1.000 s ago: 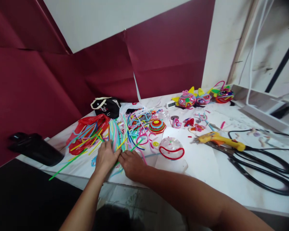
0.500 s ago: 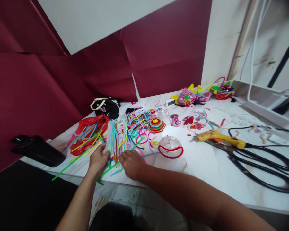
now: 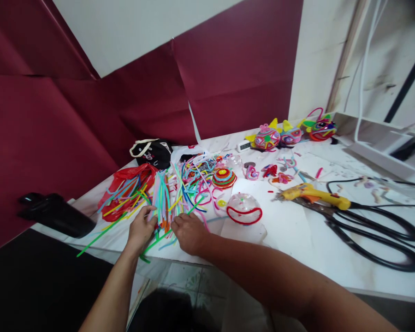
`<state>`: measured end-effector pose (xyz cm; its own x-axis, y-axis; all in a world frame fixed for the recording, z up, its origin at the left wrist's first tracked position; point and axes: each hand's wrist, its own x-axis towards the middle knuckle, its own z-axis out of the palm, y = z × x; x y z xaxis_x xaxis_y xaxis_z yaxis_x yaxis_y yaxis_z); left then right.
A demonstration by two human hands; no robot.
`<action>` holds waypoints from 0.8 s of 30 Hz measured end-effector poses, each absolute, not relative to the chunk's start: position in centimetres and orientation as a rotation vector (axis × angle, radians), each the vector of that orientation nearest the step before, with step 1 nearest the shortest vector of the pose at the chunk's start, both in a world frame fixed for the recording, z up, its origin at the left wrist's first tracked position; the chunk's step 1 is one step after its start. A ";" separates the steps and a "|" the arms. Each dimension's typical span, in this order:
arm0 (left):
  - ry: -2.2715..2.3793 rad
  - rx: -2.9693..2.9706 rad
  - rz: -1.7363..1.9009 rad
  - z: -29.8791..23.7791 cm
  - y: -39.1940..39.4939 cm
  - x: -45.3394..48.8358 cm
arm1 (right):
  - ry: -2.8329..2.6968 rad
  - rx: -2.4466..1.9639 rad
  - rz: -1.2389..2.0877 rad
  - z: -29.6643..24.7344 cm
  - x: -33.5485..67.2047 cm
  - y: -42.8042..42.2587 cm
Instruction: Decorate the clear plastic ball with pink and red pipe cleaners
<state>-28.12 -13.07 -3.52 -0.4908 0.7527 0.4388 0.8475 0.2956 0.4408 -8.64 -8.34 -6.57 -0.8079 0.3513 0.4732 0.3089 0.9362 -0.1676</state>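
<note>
My left hand (image 3: 140,229) curls its fingers round the near ends of a bundle of coloured pipe cleaners (image 3: 164,199) that fans out across the white table (image 3: 297,230). My right hand (image 3: 188,232) rests beside it, fingers bent down onto the same pile near the table's front edge; whether it grips any stem is hidden. More loose stems spill over a red plastic bag (image 3: 124,182) to the left.
A clear dome with a red pipe-cleaner rim (image 3: 244,208) sits right of my hands, a striped coil disc (image 3: 224,177) behind. A yellow glue gun (image 3: 314,195) with black cable (image 3: 376,240) lies right. Decorated figures (image 3: 290,133) stand at the back, a black object (image 3: 55,214) at left.
My left hand has slid left and pulled a bunch of stems toward the front edge. My right hand has hardly moved. The view has shifted slightly.
</note>
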 end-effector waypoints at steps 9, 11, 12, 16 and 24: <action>-2.505 -1.542 -0.893 -2.9 -12.8 -27.5 | -2.563 -0.472 0.109 -6.7 -8.7 -8.3; -2.508 -1.512 -0.876 -3.0 -12.6 -27.4 | -2.566 -0.470 0.107 -6.7 -8.8 -8.3; -2.512 -1.498 -0.874 -3.0 -12.6 -27.5 | -2.568 -0.468 0.106 -6.8 -8.8 -8.2; -2.530 -1.464 -0.875 -3.1 -12.4 -27.7 | -2.571 -0.471 0.102 -6.8 -8.9 -8.1; -2.500 -1.340 -0.988 -3.4 -12.4 -26.5 | -2.567 -0.475 0.088 -6.6 -8.7 -8.2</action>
